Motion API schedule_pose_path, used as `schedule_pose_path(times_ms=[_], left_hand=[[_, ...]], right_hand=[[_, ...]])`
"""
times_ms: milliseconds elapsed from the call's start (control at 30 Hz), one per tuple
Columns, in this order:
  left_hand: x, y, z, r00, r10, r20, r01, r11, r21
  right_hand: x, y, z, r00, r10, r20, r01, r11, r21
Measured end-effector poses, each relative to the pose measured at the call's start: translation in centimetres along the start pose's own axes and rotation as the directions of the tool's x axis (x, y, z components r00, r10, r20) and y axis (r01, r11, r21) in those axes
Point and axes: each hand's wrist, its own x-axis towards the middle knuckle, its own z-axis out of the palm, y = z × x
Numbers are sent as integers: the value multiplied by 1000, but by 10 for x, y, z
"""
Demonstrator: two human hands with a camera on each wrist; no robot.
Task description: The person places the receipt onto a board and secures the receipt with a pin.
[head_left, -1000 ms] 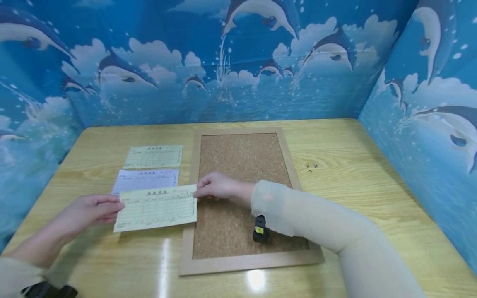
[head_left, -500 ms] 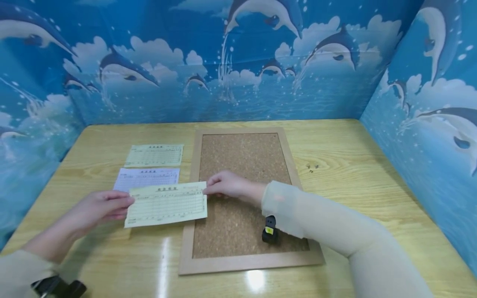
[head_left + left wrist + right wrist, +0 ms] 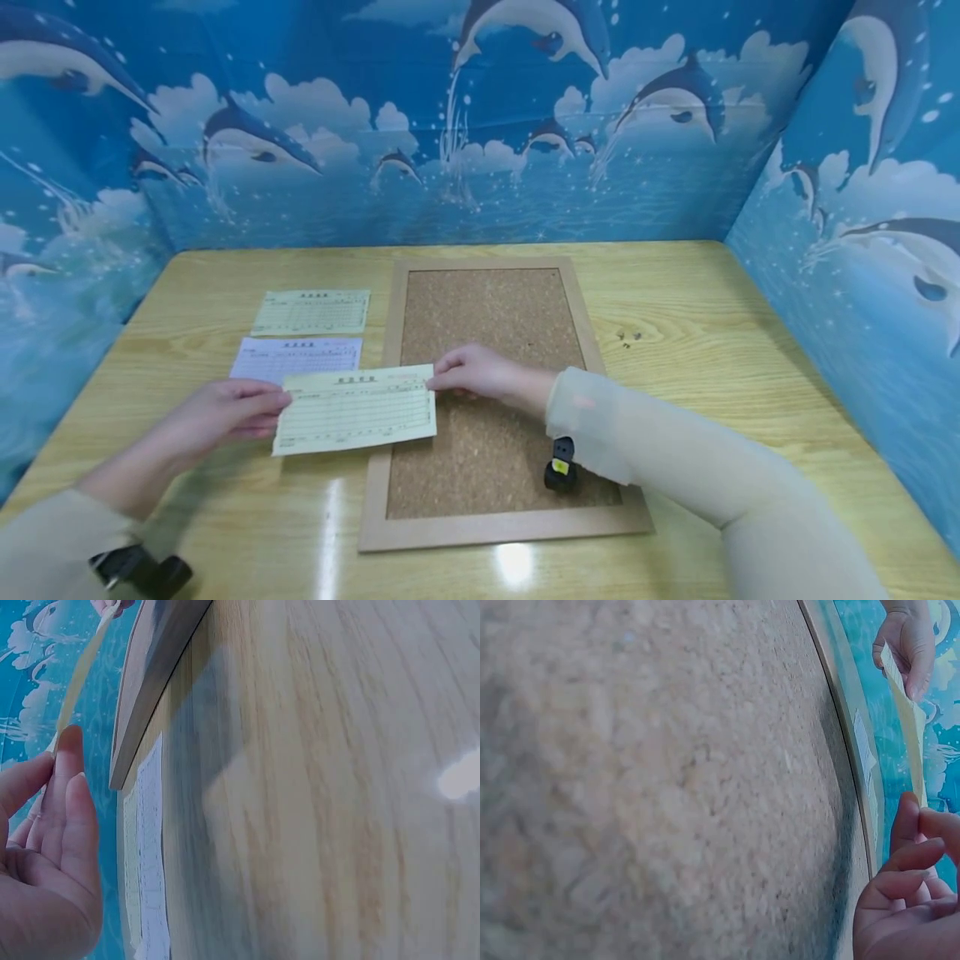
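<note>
Holding pale-green printed form [image 3: 356,410] aloft | L hand [image 3: 236,407] pinching L end, R hand [image 3: 476,372] pinching R | long axis running X-wise abv cork board's [image 3: 480,308] L rim | R hand nearer, hovering o/ cork

Blue dolphin backdrop [image 3: 337,208], pale wooden table [image 3: 735,350]
</note>
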Motion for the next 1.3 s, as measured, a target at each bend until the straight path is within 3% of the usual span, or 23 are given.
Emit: schedule_pose_path(times_ms=[333, 833, 1300], left_hand=[[5, 9, 8, 1000, 26, 13, -27, 998, 56], [18, 20, 26, 998, 31, 47, -32, 999, 27], [30, 30, 43, 998, 38, 55, -41, 997, 60]], right_hand=[[-9, 3, -8, 1000, 6, -11, -6, 1000, 20], [-26, 12, -25, 998, 27, -54, -27, 1000, 3], [-42, 24, -39, 996, 32, -85, -31, 999, 16]])
